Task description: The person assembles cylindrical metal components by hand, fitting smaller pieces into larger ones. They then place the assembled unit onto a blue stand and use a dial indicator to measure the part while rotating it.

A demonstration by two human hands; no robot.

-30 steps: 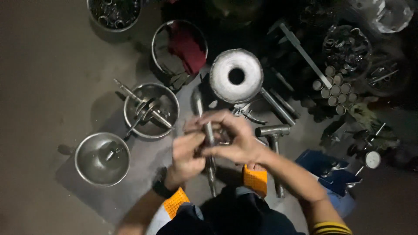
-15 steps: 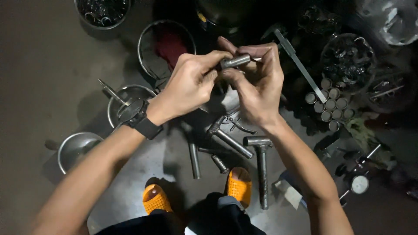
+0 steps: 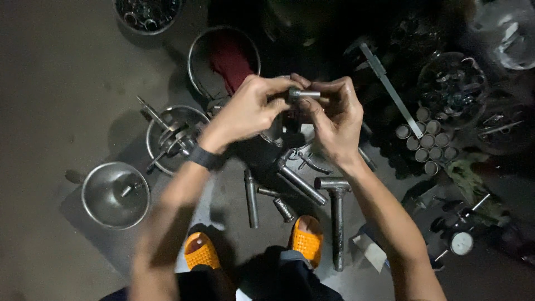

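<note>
Grey concrete floor strewn with steel bowls, both hands pinching a short metal cylinder.

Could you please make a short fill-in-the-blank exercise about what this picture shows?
1. Both hands hold one small ____ cylinder between their fingertips.
2. The watch sits on the ____ wrist.
3. The sandals on the feet are ____.
4. The red cloth lies in a round metal ____.

Missing words: metal; left; orange; bowl
</note>
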